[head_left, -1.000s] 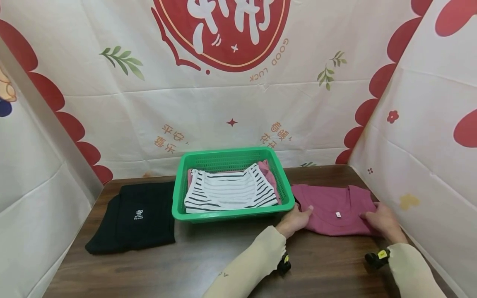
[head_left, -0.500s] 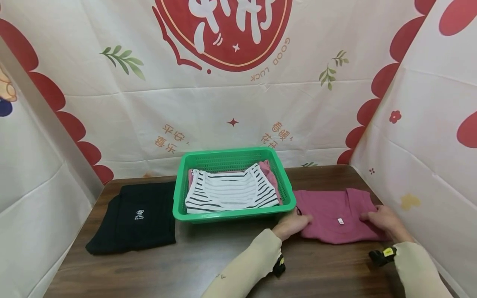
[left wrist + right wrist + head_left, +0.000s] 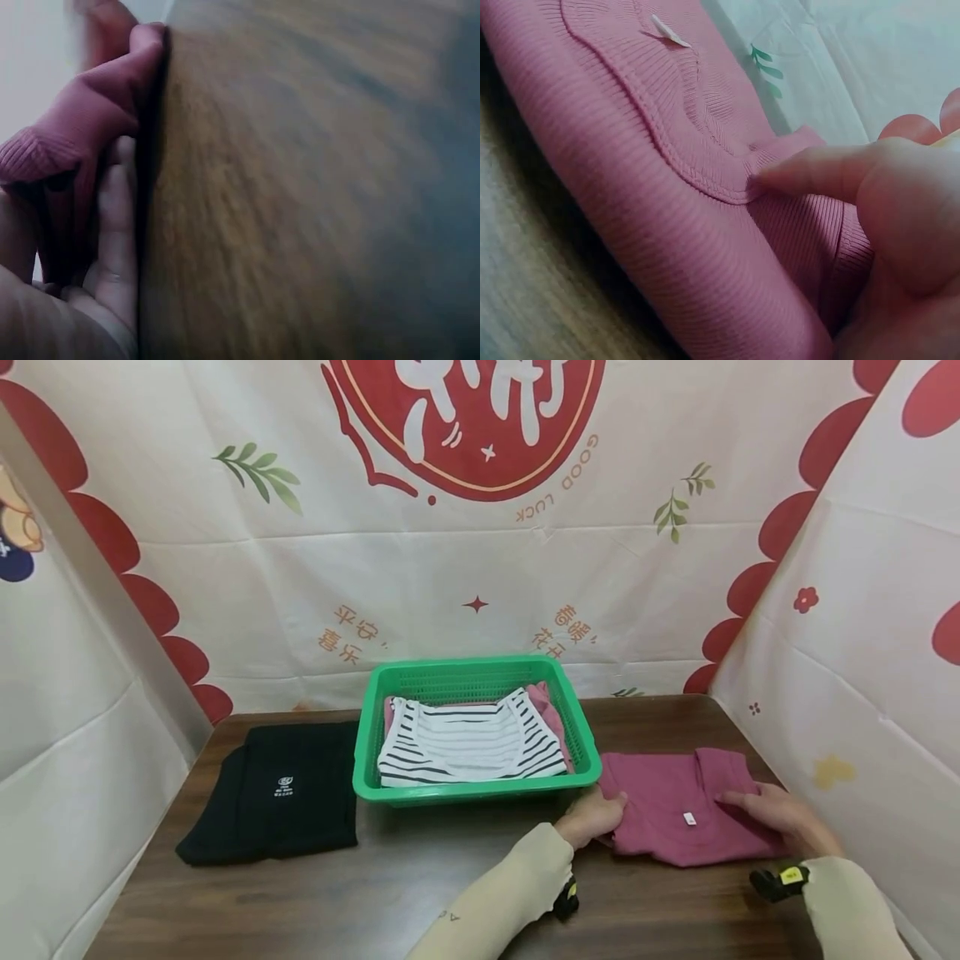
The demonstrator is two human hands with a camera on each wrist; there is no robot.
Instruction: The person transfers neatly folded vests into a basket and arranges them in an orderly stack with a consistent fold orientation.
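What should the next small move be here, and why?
Probably lift the pink garment slightly off the table, keeping it level. The left hand and right hand grip it at opposite sides, so it should rise without sagging to one side. It lies right of the green basket, which already holds a striped garment.

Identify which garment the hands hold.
The left hand and right hand hold the pink garment with the white tag, on the table right of the green basket. The black garment left of it, and the striped garment and pink cloth inside, are untouched.
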